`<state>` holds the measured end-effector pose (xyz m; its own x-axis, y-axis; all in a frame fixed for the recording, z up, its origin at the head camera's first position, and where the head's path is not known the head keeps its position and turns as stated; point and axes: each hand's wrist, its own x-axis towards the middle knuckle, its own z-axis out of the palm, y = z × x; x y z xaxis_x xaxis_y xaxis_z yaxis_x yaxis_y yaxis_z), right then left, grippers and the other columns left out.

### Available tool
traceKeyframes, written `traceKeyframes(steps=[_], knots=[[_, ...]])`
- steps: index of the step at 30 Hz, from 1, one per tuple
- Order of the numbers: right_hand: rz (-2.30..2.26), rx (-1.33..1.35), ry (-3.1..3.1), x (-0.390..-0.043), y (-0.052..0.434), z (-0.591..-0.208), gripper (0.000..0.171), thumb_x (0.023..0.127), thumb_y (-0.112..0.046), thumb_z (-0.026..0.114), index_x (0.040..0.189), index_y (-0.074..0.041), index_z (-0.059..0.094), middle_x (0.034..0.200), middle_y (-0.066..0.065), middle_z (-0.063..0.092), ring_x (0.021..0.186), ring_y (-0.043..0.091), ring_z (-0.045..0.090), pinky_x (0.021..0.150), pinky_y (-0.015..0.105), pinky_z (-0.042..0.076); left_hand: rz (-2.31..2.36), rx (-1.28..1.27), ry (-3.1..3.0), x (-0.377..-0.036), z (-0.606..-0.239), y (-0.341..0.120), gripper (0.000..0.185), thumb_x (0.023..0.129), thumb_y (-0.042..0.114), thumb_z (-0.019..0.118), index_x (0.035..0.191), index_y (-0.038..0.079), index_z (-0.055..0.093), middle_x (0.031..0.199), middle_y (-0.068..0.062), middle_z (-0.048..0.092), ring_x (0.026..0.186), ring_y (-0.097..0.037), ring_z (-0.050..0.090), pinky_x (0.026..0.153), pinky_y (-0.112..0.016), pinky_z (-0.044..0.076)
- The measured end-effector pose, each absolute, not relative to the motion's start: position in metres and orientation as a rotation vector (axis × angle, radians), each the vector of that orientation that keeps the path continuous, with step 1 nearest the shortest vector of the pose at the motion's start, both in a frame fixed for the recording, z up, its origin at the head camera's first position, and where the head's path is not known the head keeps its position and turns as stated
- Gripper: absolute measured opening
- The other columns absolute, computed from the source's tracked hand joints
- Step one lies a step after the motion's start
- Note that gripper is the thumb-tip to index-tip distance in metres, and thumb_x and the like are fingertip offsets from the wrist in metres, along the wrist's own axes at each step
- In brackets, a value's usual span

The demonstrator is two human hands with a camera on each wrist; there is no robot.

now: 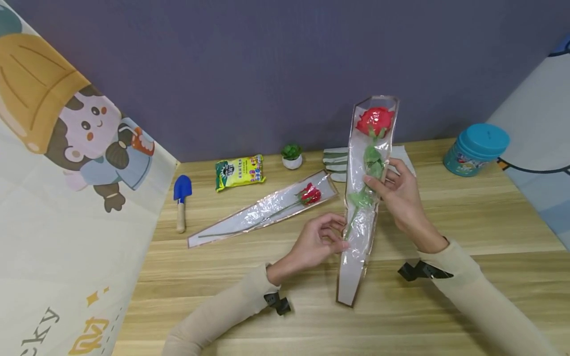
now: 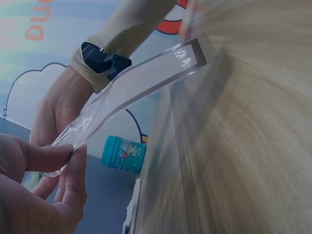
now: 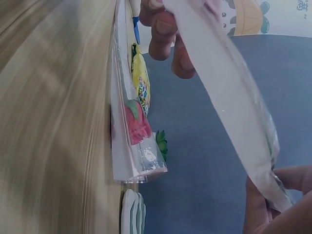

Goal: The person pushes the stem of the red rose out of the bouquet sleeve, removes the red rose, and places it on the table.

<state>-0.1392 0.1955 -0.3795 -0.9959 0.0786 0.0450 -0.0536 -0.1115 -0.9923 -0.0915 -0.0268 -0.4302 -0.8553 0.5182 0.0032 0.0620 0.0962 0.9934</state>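
A single red rose in a clear plastic sleeve (image 1: 356,257) is held up off the table, its bloom (image 1: 375,121) at the far end. My left hand (image 1: 317,243) pinches the sleeve's left edge between thumb and fingers, below the leaves; the left wrist view shows the thumb (image 2: 46,158) pressing the plastic. Higher up, my right hand (image 1: 403,203) grips the right edge beside the leaves. In the right wrist view the sleeve's white back (image 3: 222,97) faces the camera. A second wrapped rose (image 1: 262,210) lies slanted on the table, left of my hands.
Along the back stand a yellow-green packet (image 1: 240,172), a small potted succulent (image 1: 292,160) and a teal lidded tub (image 1: 474,151). Striped gloves (image 1: 335,160) lie partly behind the held rose. A blue toy shovel (image 1: 181,198) lies at left. A dark wall (image 1: 267,74) rises behind.
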Motion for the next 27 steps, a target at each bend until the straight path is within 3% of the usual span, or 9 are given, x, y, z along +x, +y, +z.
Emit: traceKeyframes(steps=[11,16,20,23,27], knots=[[2.192,-0.016,-2.119,-0.135,0.190,-0.379,0.048,0.093,-0.011,0.078,0.132,-0.019,0.051,0.108,-0.018,0.074,0.092,0.002,0.073,0.080,0.017,0.062,1.836,0.566,2.039,-0.093,-0.430,-0.027,0.048,0.084,-0.009,0.077,0.130,-0.004,0.063,0.117,-0.026,0.070,0.082,-0.006,0.066,0.079,-0.024,0.064],[2.175,0.021,-2.130,-0.132,0.184,-0.382,0.049,0.096,-0.006,0.074,0.136,-0.016,0.048,0.110,-0.018,0.072,0.095,0.001,0.073,0.081,0.018,0.063,1.871,0.566,2.026,-0.092,-0.429,-0.027,0.046,0.085,-0.010,0.076,0.129,-0.005,0.063,0.117,-0.027,0.069,0.084,-0.009,0.067,0.078,-0.021,0.064],[2.136,0.041,-2.169,-0.130,0.180,-0.384,0.050,0.096,0.000,0.069,0.140,-0.010,0.048,0.125,0.006,0.073,0.096,0.000,0.073,0.082,0.019,0.063,1.892,0.574,2.031,-0.094,-0.430,-0.027,0.045,0.085,-0.011,0.076,0.128,-0.005,0.064,0.117,-0.028,0.069,0.084,-0.007,0.067,0.079,-0.021,0.063],[2.092,0.054,-2.212,-0.128,0.177,-0.385,0.053,0.097,0.003,0.068,0.144,-0.002,0.045,0.141,0.028,0.062,0.097,-0.001,0.072,0.084,0.018,0.063,1.893,0.584,2.056,-0.095,-0.429,-0.027,0.046,0.085,-0.010,0.076,0.128,-0.005,0.064,0.118,-0.027,0.070,0.085,-0.005,0.066,0.083,-0.021,0.063],[2.050,0.099,-2.273,-0.124,0.174,-0.384,0.059,0.097,0.002,0.067,0.148,0.005,0.038,0.146,0.036,0.054,0.099,-0.003,0.070,0.086,0.018,0.062,1.906,0.576,2.079,-0.098,-0.427,-0.026,0.046,0.085,-0.011,0.075,0.129,-0.005,0.064,0.118,-0.027,0.070,0.086,-0.008,0.067,0.085,-0.020,0.062]])
